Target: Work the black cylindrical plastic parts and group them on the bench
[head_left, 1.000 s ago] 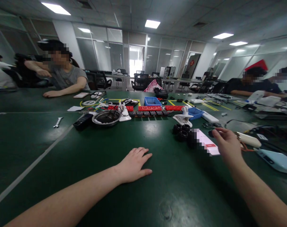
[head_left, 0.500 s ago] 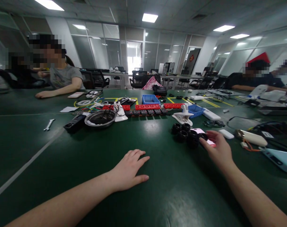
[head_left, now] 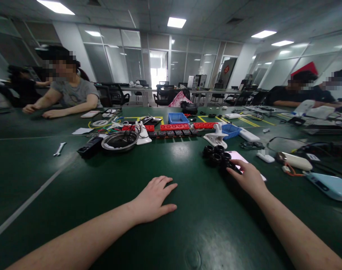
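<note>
My left hand (head_left: 154,198) lies flat on the green tabletop (head_left: 171,240) with its fingers spread and nothing in it. On the right, my right hand (head_left: 251,178) pinches a black round piece (head_left: 235,167) between thumb and fingers; its exact kind is hard to make out. It sits right beside a cluster of several black ring-shaped pieces (head_left: 216,159) with open tops. A pink phone-like slab (head_left: 238,155) lies partly under my right hand, which hides its middle.
Beyond the cluster stand a white clip base (head_left: 216,139) and a blue bin (head_left: 231,131). A round metal bowl (head_left: 120,141), a black device (head_left: 90,147) and a wrench (head_left: 59,149) lie left. Power banks (head_left: 330,185) and cables are right. A person (head_left: 72,90) sits across the table.
My right hand has moved left and down with the black round piece, bringing it against the cluster. More of the pink slab shows. My left hand stays put.
</note>
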`<state>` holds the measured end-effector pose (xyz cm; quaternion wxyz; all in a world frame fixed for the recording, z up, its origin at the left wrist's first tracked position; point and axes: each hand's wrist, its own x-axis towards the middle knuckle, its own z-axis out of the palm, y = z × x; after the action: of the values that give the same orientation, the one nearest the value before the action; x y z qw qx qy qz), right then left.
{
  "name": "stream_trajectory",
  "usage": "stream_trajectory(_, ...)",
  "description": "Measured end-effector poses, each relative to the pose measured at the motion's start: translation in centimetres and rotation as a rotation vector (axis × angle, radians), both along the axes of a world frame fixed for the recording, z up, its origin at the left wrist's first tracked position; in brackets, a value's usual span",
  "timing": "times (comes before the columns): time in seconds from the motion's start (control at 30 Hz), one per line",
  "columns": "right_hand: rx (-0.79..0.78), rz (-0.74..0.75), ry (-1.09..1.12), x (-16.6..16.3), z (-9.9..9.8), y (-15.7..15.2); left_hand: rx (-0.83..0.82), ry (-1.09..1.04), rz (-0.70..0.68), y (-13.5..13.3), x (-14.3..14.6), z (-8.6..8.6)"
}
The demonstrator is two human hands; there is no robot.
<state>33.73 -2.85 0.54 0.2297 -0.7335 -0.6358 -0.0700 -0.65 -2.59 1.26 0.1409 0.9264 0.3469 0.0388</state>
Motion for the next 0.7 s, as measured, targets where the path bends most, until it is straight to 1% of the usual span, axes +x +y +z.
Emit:
stream_trajectory(0.13,0.040,0.044,-0.004,0.0,-0.2,-0.1,0.003,0.017,0.003,-0.2,0.0,0.2)
stream_trajectory(0.23,0.022,0.071,0.012,0.0,-0.5,0.0,0.008,0.020,-0.001,-0.3,0.0,0.3)
stream_trajectory(0.4,0.012,0.092,0.062,-0.1,-0.9,0.1,0.021,0.007,-0.015,-0.2,-0.1,0.2)
stream_trajectory(0.6,0.080,0.098,0.059,-0.6,-1.4,0.3,0.018,-0.006,-0.011,-0.2,-0.2,0.1)
stream_trajectory(0.7,0.071,0.092,0.092,-0.9,-1.5,0.3,0.008,-0.014,-0.008,-0.2,-0.2,0.1)
